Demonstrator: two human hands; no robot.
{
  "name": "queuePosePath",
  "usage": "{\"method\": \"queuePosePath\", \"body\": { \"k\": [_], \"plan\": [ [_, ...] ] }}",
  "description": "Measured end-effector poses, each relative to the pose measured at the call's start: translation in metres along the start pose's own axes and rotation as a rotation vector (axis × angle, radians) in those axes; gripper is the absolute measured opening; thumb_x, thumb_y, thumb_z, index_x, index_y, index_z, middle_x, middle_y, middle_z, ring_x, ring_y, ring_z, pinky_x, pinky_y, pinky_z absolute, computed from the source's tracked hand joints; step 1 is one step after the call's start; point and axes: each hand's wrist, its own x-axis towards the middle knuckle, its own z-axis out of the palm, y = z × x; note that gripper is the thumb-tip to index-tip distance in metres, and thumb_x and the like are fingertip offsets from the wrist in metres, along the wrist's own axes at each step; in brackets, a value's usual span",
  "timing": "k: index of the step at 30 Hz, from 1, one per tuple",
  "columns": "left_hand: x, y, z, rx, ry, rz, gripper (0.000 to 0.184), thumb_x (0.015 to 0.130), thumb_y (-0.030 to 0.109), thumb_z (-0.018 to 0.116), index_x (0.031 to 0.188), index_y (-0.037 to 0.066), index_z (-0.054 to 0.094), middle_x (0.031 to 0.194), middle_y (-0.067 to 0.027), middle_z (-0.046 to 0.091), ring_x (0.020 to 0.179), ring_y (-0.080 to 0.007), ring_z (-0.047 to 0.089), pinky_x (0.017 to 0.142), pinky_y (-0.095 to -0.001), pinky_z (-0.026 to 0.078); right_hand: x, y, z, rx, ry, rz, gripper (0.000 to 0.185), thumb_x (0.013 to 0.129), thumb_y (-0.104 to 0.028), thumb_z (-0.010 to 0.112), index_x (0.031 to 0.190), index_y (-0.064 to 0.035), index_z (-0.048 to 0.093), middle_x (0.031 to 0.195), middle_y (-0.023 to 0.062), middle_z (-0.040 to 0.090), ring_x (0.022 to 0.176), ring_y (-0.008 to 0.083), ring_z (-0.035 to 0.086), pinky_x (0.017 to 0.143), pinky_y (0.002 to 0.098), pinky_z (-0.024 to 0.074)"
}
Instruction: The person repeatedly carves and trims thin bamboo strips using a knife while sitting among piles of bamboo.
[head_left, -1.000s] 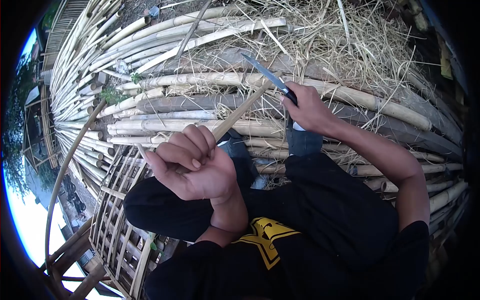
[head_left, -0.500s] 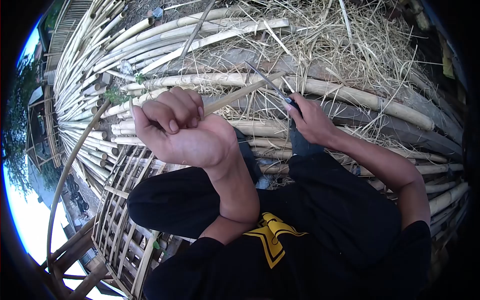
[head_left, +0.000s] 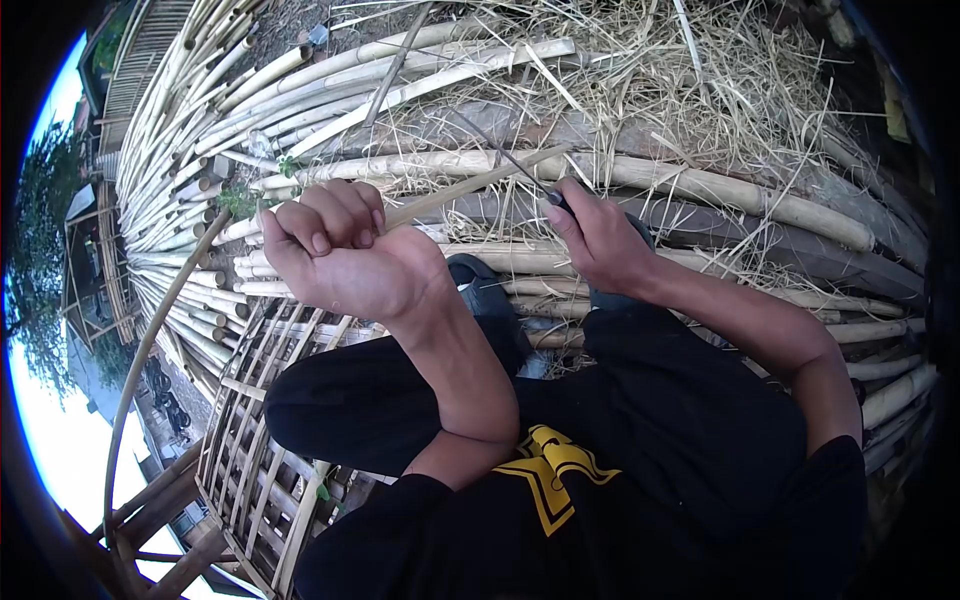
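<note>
My left hand (head_left: 345, 250) is raised, palm side towards me, with the fingers curled round one end of a flat bamboo strip (head_left: 460, 192). The strip's free end points up and to the right, over the bamboo poles. In my right hand (head_left: 608, 240) is the dark handle of a knife (head_left: 520, 168). Its thin blade points up and to the left and crosses over the strip near the free end. Whether the edge touches the strip, I cannot tell.
Long bamboo poles (head_left: 700, 185) lie across the ground ahead, with a heap of pale shavings (head_left: 690, 90) on top. More poles (head_left: 190, 130) fan out to the left. A woven bamboo lattice (head_left: 255, 420) stands beside my left knee. A curved pole (head_left: 140, 360) rises at the far left.
My right hand has shifted slightly left, and the knife tip has moved up and left across the strip. My left hand stays closed on the strip, slightly farther left.
</note>
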Motion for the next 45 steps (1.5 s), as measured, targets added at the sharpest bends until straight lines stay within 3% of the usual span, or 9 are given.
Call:
{"method": "queuePosePath", "body": {
  "k": [9, 14, 18, 26, 27, 30, 35, 42, 45],
  "plan": [
    [-0.006, 0.001, 0.002, 0.005, -0.017, 0.018, 0.041, 0.1, 0.024, 0.024, 0.059, 0.016, 0.029, 0.049, 0.0026, 0.021, 0.045, -0.0104, 0.016, 0.045, -0.026, 0.018, 0.01, 0.028, -0.005, -0.206, -0.101, 0.123, 0.028, 0.099, -0.024, 0.039, 0.095, 0.0029, 0.044, 0.063, 0.0267, 0.056, 0.065, 0.0467, 0.057, 0.061, 0.0548, 0.0425],
    [-0.01, 0.0, 0.005, 0.009, -0.026, 0.023, 0.04, 0.099, 0.024, 0.024, 0.06, 0.017, 0.029, 0.049, 0.0029, 0.021, 0.045, -0.0104, 0.016, 0.045, -0.0261, 0.018, 0.006, 0.018, 0.006, -0.096, -0.041, -0.099, 0.03, 0.099, -0.025, 0.04, 0.095, 0.0038, 0.045, 0.062, 0.0265, 0.055, 0.065, 0.0474, 0.056, 0.065, 0.0554, 0.0423],
    [-0.006, 0.0, 0.001, -0.002, -0.022, 0.025, 0.04, 0.099, 0.024, 0.025, 0.06, 0.017, 0.029, 0.049, 0.0029, 0.022, 0.045, -0.0102, 0.017, 0.045, -0.0258, 0.017, 0.018, 0.033, -0.002, -0.242, -0.133, 0.215, 0.03, 0.099, -0.025, 0.039, 0.096, 0.0042, 0.045, 0.063, 0.0274, 0.055, 0.066, 0.0484, 0.056, 0.066, 0.0557, 0.0431],
    [-0.008, 0.0, 0.004, -0.031, 0.033, 0.014, 0.045, 0.1, 0.028, 0.026, 0.058, 0.016, 0.028, 0.048, 0.0037, 0.021, 0.044, -0.0089, 0.017, 0.042, -0.0251, 0.015, 0.009, 0.037, 0.017, -0.088, 0.045, -0.13, 0.028, 0.099, -0.024, 0.042, 0.096, 0.004, 0.044, 0.063, 0.0241, 0.055, 0.061, 0.0435, 0.056, 0.059, 0.0521, 0.04],
    [-0.01, 0.0, 0.003, -0.018, 0.033, 0.019, 0.044, 0.1, 0.028, 0.026, 0.058, 0.016, 0.028, 0.048, 0.0037, 0.021, 0.044, -0.009, 0.017, 0.042, -0.0252, 0.015, 0.014, 0.041, 0.021, -0.215, 0.018, 0.099, 0.033, 0.1, -0.027, 0.04, 0.104, 0.005, 0.047, 0.062, 0.0227, 0.054, 0.059, 0.0425, 0.055, 0.059, 0.0498, 0.0422],
    [-0.006, -0.001, 0.004, -0.025, 0.033, 0.026, 0.044, 0.1, 0.028, 0.026, 0.058, 0.016, 0.028, 0.048, 0.0037, 0.021, 0.044, -0.009, 0.017, 0.042, -0.0252, 0.015, 0.018, 0.039, 0.005, -0.225, -0.119, 0.24, 0.034, 0.1, -0.028, 0.04, 0.102, 0.0054, 0.047, 0.062, 0.0227, 0.055, 0.058, 0.0408, 0.055, 0.058, 0.0494, 0.0412],
    [-0.008, 0.001, 0.005, 0.013, 0.053, 0.026, 0.044, 0.1, 0.028, 0.027, 0.057, 0.016, 0.028, 0.048, 0.0037, 0.021, 0.044, -0.009, 0.016, 0.042, -0.0253, 0.015, 0.014, 0.0, -0.007, 0.039, -0.004, -0.079, 0.034, 0.1, -0.028, 0.041, 0.103, 0.0057, 0.046, 0.061, 0.0226, 0.054, 0.058, 0.0409, 0.055, 0.056, 0.0485, 0.0394],
    [0.0, -0.002, 0.0, -0.012, 0.043, 0.023, 0.041, 0.099, 0.026, 0.027, 0.059, 0.016, 0.029, 0.049, 0.0032, 0.021, 0.045, -0.0098, 0.016, 0.044, -0.0257, 0.015, 0.022, 0.043, 0.004, -0.239, -0.096, 0.235, 0.034, 0.1, -0.029, 0.041, 0.098, 0.0048, 0.046, 0.061, 0.0233, 0.053, 0.06, 0.0423, 0.056, 0.059, 0.0498, 0.0408],
    [-0.004, -0.001, -0.002, 0.014, 0.056, 0.017, 0.039, 0.099, 0.024, 0.027, 0.061, 0.017, 0.029, 0.049, 0.0027, 0.022, 0.046, -0.0105, 0.016, 0.045, -0.0265, 0.015, 0.02, 0.007, -0.012, -0.074, -0.038, 0.09, 0.032, 0.1, -0.027, 0.043, 0.097, 0.0047, 0.046, 0.059, 0.0218, 0.051, 0.057, 0.0414, 0.054, 0.056, 0.049, 0.0389]
  ]
}}
